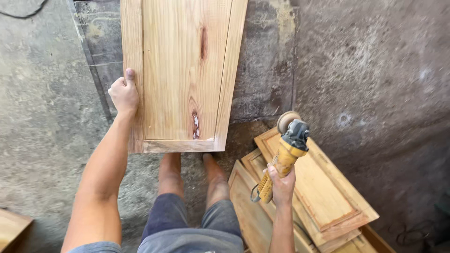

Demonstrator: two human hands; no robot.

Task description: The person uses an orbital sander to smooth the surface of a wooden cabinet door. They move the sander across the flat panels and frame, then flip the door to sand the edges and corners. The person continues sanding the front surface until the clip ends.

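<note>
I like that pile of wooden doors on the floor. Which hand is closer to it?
Right. The right hand, holding the yellow grinder, hangs above the pile; the left hand grips another door, farther away.

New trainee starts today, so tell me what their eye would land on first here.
First, the pale wooden cabinet door held at upper centre, gripped at its left edge by the left hand. Next, the yellow angle grinder raised in the right hand, over a stack of similar doors on the floor at lower right.

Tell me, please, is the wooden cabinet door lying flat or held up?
Held up: the left hand grips the cabinet door's edge, lifting it clear above the person's legs.
</note>
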